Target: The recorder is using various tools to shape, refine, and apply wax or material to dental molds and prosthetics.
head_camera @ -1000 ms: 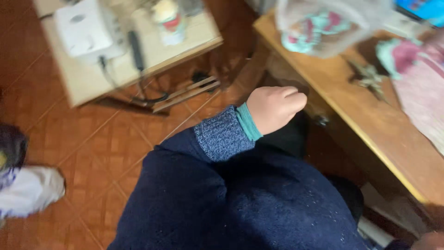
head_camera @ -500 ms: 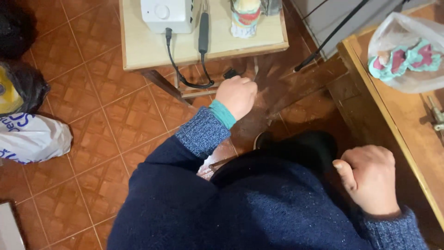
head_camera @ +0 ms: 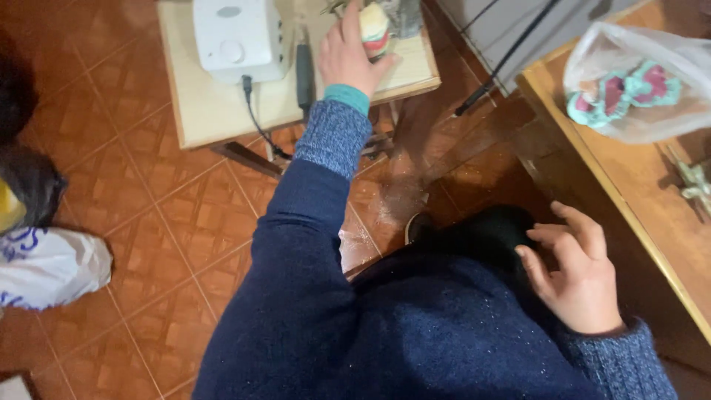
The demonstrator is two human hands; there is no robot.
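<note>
My left hand (head_camera: 348, 55) reaches out to the low pale table (head_camera: 207, 111) and wraps around a small cream object with red and green bands (head_camera: 374, 28) standing near its far edge. The thumb lies on its right side and the fingers on its left. My right hand (head_camera: 578, 274) hovers over my lap in a dark blue sleeve, fingers spread, holding nothing. It sits just left of the brown wooden table (head_camera: 637, 200).
A white box-shaped device (head_camera: 237, 33) and a black corded hand tool (head_camera: 304, 67) lie on the low table. A clear plastic bag of teal and pink knitted pieces (head_camera: 637, 89) rests on the wooden table. A white bag (head_camera: 44, 263) and a dark bag (head_camera: 29, 185) sit on the tiled floor.
My left hand has risen from the low table's front edge onto its top and closed around the banded object. My right hand has opened its fingers over my lap.
</note>
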